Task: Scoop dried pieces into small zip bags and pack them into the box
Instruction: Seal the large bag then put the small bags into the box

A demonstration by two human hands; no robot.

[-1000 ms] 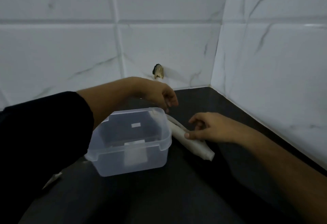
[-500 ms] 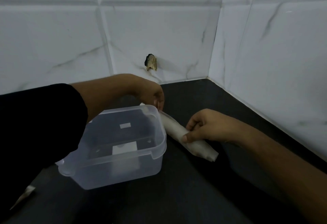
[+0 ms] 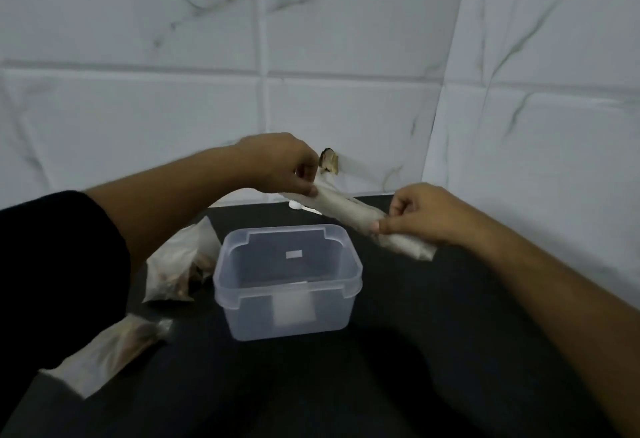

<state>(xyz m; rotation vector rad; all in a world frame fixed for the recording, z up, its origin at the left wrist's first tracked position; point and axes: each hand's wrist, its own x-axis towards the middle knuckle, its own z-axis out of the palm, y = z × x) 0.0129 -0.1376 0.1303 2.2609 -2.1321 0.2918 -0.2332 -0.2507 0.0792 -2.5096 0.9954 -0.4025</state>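
Holding a rolled, pale translucent plastic zip bag (image 3: 349, 211) in the air above the back of the black worktop (image 3: 398, 368), just behind the box. Pinching its far end with left hand (image 3: 280, 164), thumb and fingers closed on the plastic; pinching its near end with right hand (image 3: 420, 216) in like manner. Roll slanting down from left to right, touching nothing below.

Standing empty near the worktop's middle: clear, lidless, rectangular plastic box (image 3: 287, 282); only a small label showing through its base. Nothing packed yet.

Lying toward the left edge: one filled clear bag of brown dried pieces (image 3: 180, 264), just beside the box; a second filled bag (image 3: 107, 354) nearer the front left corner.

Judging progress: at least two bags filled, apparently awaiting packing; contents of the rolled bag not discernible. Remaining, by this reckoning: placing all three into the box. No scoop or bulk supply visible.
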